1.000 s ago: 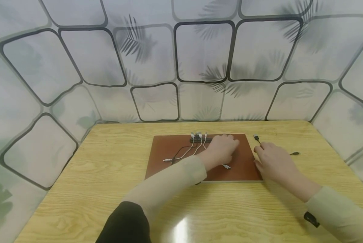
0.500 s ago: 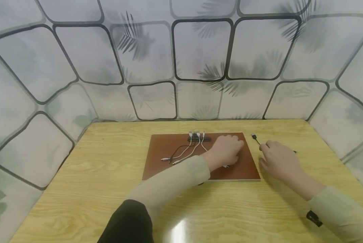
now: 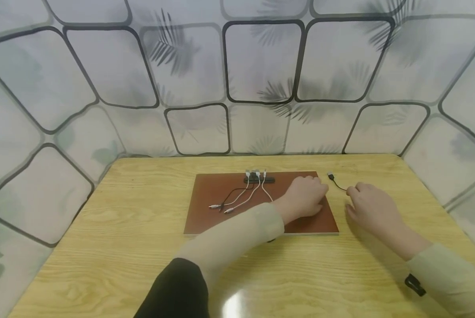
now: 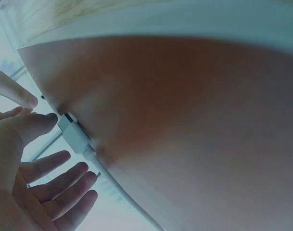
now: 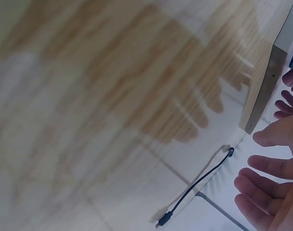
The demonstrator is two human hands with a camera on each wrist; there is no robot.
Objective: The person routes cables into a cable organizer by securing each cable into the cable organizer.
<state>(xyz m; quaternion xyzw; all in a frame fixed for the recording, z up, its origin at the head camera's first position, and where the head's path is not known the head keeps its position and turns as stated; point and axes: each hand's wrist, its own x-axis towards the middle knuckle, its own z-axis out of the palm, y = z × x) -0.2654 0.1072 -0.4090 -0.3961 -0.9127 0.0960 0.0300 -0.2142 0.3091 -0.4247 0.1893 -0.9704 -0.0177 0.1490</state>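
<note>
My left hand (image 3: 306, 196) hovers over the right part of a brown board (image 3: 207, 187), its fingers loosely bent and holding nothing. A white cable's plug (image 4: 75, 137) lies on the board close to those fingers in the left wrist view. At the board's right, my right hand (image 3: 374, 207) hangs over the table beside a short black USB cable (image 5: 197, 185). Fingers and cable are apart in the right wrist view, and the hand grips nothing. In the head view the hand hides part of this cable; its USB plug (image 3: 330, 176) shows beyond the fingers.
Several cables are joined to a black hub (image 3: 270, 180) at the board's back edge. Loose white plugs (image 3: 228, 210) lie on the board's left half. The wooden table (image 3: 142, 203) meets a patterned backdrop (image 3: 257, 128) behind.
My left hand has moved right across the board. My right hand has shifted slightly right and now covers the black cable's far end. The head view has shifted a little.
</note>
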